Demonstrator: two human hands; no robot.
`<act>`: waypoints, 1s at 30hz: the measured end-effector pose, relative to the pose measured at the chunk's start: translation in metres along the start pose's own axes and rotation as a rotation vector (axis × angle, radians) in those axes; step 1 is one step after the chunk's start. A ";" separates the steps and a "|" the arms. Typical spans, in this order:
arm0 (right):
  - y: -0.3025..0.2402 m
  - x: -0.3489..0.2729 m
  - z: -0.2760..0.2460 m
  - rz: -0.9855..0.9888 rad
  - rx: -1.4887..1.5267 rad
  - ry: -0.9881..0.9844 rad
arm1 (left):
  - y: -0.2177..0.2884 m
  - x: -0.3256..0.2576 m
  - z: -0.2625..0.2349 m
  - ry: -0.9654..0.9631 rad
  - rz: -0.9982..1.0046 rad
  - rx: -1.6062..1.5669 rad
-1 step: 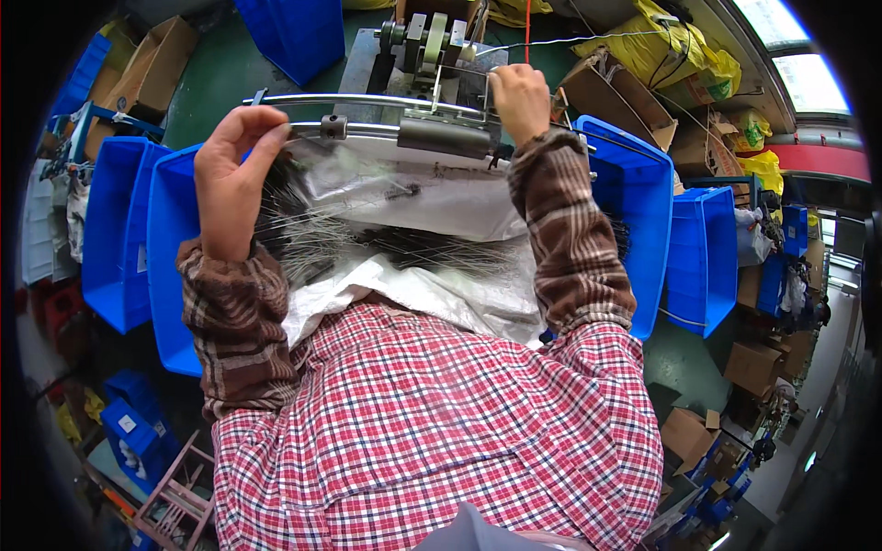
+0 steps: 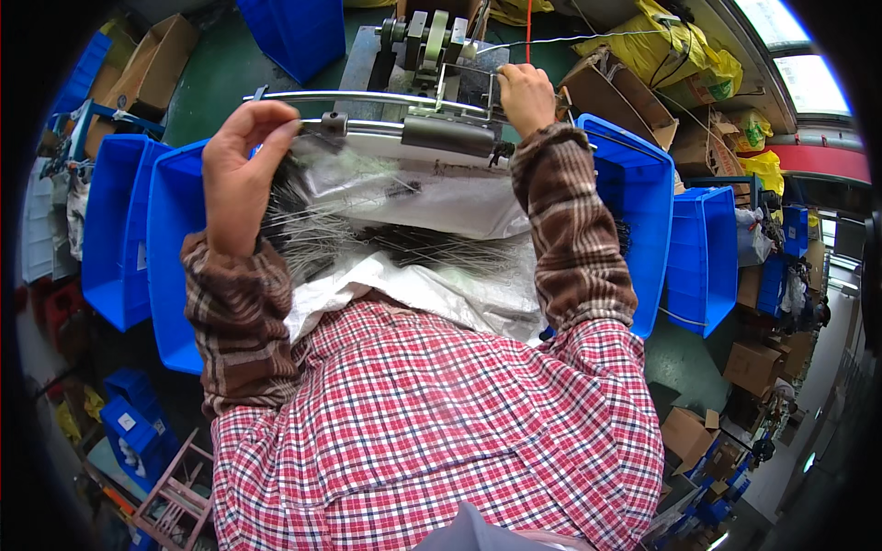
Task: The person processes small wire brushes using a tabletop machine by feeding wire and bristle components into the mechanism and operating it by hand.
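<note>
My left hand (image 2: 241, 165) is closed in a pinch of thumb and forefinger on the end of a thin metal wire (image 2: 310, 121). That wire lines up with a dark round collar (image 2: 334, 124) on the machine's long rail. Beside the collar runs a thick grey cylinder (image 2: 448, 136). My right hand (image 2: 527, 99) is curled closed against a bent metal bar (image 2: 491, 92) at the far side of the rail; its fingertips and anything in them are hidden. Below, heaps of thin wires (image 2: 317, 234) lie on white plastic sheeting (image 2: 441, 207) in front of me.
Behind the rail stands a metal roller mechanism (image 2: 432, 46) on a grey plate. Blue bins flank me at left (image 2: 175, 266) and right (image 2: 652, 211). Cardboard boxes (image 2: 616, 96) and yellow bags (image 2: 643, 46) sit at the far right. A red cord (image 2: 528, 32) hangs nearby.
My left hand has shifted slightly right and up toward the collar, and my right hand slightly right. The rail and cylinder also sit a little farther right in the picture.
</note>
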State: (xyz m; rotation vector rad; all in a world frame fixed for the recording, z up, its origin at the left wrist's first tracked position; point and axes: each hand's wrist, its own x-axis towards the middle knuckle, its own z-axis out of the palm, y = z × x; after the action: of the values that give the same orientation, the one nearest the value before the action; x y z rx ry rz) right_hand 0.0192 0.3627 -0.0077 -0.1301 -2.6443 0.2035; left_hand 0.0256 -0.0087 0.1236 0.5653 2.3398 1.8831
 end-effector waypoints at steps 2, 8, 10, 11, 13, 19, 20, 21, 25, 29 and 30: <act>-0.004 0.006 -0.015 -0.013 -0.002 -0.113 | -0.002 0.000 0.011 -0.054 0.001 -0.003; 0.002 -0.018 -0.108 0.052 0.304 -0.478 | -0.008 0.000 0.031 -0.142 -0.043 -0.060; -0.026 -0.028 -0.138 0.122 0.533 -0.618 | -0.011 0.004 0.053 -0.122 -0.008 -0.072; -0.056 -0.029 -0.145 0.051 0.667 -0.564 | -0.009 0.004 0.066 -0.130 0.005 -0.105; -0.108 -0.035 -0.131 -0.061 1.026 -0.424 | -0.016 0.008 0.087 -0.148 0.071 -0.194; -0.075 -0.007 -0.058 -0.194 0.252 0.018 | -0.037 0.010 0.065 -0.091 0.112 0.227; -0.061 0.000 -0.043 -0.140 0.074 -0.042 | -0.051 0.011 0.058 -0.149 0.141 0.549; -0.052 0.005 -0.026 -0.148 -0.068 -0.066 | -0.064 0.009 0.052 -0.150 0.146 0.550; -0.051 0.018 -0.002 -0.153 -0.130 -0.090 | -0.100 -0.004 0.054 -0.340 0.207 1.093; -0.047 0.019 0.007 -0.165 -0.133 -0.107 | -0.107 -0.010 0.063 -0.451 0.156 1.244; -0.048 0.019 0.007 -0.164 -0.128 -0.102 | -0.110 -0.012 0.064 -0.456 0.190 1.252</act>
State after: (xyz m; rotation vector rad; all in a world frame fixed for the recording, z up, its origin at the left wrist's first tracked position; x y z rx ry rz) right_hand -0.0039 0.3171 0.0025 0.0565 -2.7526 -0.0138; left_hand 0.0298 0.0279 0.0011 1.1278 2.8602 0.0074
